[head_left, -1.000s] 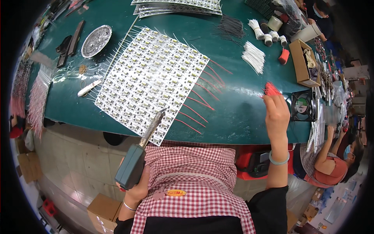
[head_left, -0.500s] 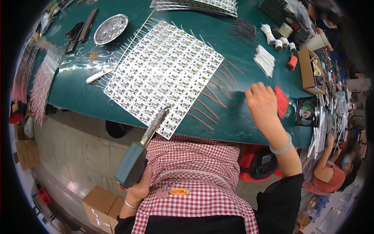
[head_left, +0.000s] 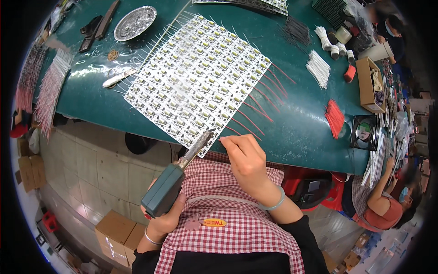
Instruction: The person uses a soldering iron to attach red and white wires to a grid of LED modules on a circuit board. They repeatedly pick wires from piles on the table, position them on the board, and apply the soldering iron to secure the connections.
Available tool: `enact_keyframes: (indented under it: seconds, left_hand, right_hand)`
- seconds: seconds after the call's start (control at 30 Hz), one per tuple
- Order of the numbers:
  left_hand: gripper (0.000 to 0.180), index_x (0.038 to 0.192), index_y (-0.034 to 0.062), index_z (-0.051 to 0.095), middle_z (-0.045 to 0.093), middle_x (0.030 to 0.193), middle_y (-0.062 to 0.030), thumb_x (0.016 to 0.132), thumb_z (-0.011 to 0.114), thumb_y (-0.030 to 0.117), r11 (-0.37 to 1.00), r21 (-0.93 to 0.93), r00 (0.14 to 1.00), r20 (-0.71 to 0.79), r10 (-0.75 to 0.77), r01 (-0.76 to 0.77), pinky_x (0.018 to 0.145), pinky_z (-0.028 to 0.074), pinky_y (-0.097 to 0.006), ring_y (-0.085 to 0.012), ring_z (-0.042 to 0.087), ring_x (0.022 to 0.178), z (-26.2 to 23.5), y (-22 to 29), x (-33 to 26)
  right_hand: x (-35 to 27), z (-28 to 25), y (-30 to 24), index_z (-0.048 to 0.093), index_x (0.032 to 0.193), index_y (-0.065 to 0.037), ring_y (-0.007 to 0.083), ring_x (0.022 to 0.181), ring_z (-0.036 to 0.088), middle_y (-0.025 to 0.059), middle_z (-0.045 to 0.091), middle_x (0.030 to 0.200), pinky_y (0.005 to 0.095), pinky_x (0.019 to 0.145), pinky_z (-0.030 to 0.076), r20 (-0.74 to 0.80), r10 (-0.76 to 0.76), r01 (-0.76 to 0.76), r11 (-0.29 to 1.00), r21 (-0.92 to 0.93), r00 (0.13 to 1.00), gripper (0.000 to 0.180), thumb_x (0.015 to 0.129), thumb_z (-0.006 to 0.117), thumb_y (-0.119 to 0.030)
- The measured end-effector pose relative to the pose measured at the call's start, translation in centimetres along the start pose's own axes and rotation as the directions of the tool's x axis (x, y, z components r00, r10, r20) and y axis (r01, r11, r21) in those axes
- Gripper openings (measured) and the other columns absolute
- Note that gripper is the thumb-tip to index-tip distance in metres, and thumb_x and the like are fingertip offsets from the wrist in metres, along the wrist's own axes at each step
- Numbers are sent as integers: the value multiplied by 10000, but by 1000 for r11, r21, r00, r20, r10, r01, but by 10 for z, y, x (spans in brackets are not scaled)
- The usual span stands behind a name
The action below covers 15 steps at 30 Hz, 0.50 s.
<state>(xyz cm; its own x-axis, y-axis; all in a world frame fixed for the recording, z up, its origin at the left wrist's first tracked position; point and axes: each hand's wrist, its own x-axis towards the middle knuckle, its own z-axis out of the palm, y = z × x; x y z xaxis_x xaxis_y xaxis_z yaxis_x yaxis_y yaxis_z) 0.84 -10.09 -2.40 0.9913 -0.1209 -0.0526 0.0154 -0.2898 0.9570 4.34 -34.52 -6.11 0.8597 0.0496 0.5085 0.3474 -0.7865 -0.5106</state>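
Observation:
My left hand (head_left: 169,217) is wrapped round the dark green handle of a soldering iron (head_left: 162,189). The iron's tip touches or hovers just over the near right corner of a white circuit board panel (head_left: 182,82), which bears rows of small green-yellow parts. Right at that edge, the fingers of my right hand (head_left: 248,160) are pinched together on what looks like a red wire; only a tiny end shows and the hand hides the rest. Several red wires (head_left: 260,107) stick out from the panel's right edge, and pale wires line its far left edge.
Loose red wires (head_left: 335,119), white wires (head_left: 318,69) and black wires (head_left: 296,32) lie in piles to the right. A small fan (head_left: 364,132) and a cardboard box (head_left: 368,86) stand beyond. At left are a metal dish (head_left: 135,23) and a white-handled tool (head_left: 117,78).
My right hand has come from beside the red wire pile leftward to the panel's near corner. The soldering iron's tip has shifted slightly right and nearer, toward the panel's edge.

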Motion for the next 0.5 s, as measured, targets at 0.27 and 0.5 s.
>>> enact_keyframes:
  seconds: [0.27,0.5]
  left_hand:
    - [280,1010,-69,692,689,962,-151,733,733,-56,991,110,994,79,71,-79,714,550,-336,-257,685,825,0,2,3]
    - [254,970,-61,696,690,925,-167,718,734,-59,974,148,984,67,164,-173,698,553,-351,-302,686,808,5,4,10]
  right_hand:
    - [0,3,3,694,1040,40,251,839,623,110,656,966,332,629,535,39,1,1,999,-39,999,334,706,677,48]
    - [2,2,3,691,1046,46,252,841,615,110,646,968,335,632,535,60,-20,24,997,-68,998,343,704,680,39]
